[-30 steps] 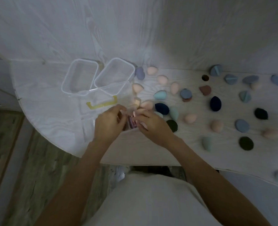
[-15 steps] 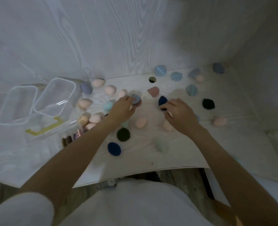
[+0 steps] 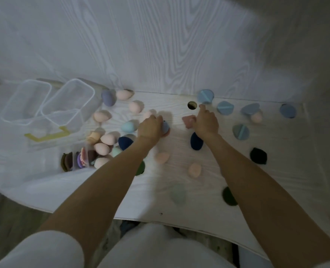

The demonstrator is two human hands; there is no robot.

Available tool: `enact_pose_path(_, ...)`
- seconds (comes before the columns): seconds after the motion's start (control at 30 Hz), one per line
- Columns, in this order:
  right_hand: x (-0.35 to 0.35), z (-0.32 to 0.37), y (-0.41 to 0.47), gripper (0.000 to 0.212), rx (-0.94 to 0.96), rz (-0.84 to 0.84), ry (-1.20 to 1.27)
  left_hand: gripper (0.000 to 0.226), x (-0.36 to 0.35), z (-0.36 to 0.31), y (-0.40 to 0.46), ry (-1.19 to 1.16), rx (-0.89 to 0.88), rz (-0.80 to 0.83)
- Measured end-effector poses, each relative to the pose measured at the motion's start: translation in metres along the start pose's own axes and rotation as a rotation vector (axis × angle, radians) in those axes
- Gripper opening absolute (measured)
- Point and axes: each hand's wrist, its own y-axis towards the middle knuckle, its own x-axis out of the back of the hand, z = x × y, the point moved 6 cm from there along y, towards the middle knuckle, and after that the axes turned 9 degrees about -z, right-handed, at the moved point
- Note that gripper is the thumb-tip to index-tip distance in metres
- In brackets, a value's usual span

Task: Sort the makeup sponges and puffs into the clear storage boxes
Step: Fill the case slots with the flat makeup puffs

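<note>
Both hands have left the filled box point(image 3: 77, 158) at the near left and moved out among the loose sponges, so a new pick-up begins. The left hand point(image 3: 150, 127) curls around a blue puff point(image 3: 165, 127). The right hand point(image 3: 206, 123) reaches over a pink puff point(image 3: 187, 120), forefinger extended; its grip cannot be told. Two clear boxes point(image 3: 44, 101) wait far left.

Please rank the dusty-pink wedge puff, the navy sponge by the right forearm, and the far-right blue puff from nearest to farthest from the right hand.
1. Dusty-pink wedge puff, touching the right hand on its left.
2. Navy sponge, just below the wrist.
3. Blue puff, far right.
</note>
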Motion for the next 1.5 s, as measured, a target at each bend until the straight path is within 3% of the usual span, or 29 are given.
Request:
enact_pose_path(0.1,-0.006,0.009,0.0,0.048,0.022,-0.015,-0.104,0.026,0.013,-0.006,-0.012,0.007,-0.053,-0.13)
enact_pose_path(0.2,-0.002,0.018,-0.005,0.023,0.062,-0.064,-0.08,0.028,0.034,-0.003,-0.032,-0.297,0.001,-0.225)
enact_pose_path(0.4,0.061,0.061,-0.063,0.013,0.082,-0.227,0.493,0.01,0.079,0.044,-0.096,-0.885,0.077,-0.271)
enact_pose_path(0.53,0.063,0.11,-0.127,0.011,0.078,-0.101,0.718,0.013,0.095,0.117,-0.145,-1.014,0.309,-0.312)
enact_pose_path(0.7,0.016,0.189,-0.175,0.036,0.07,0.072,0.86,0.018,0.107,0.223,-0.194,-0.945,0.525,-0.422)
enact_pose_path(0.83,-0.013,0.241,-0.195,0.03,0.075,0.128,0.897,0.027,0.109,0.277,-0.212,-0.808,0.634,-0.462)
enact_pose_path(1.03,-0.04,0.287,-0.208,0.027,0.094,0.091,0.807,0.027,0.096,0.301,-0.196,-0.505,0.443,-0.333)
enact_pose_path(1.23,-0.054,0.299,-0.215,0.028,0.107,0.083,0.793,0.015,0.091,0.306,-0.184,-0.403,0.269,-0.327)
enact_pose_path(1.5,-0.065,0.309,-0.217,0.024,0.19,0.067,0.647,0.022,0.072,0.311,-0.172,-0.235,0.195,-0.108)
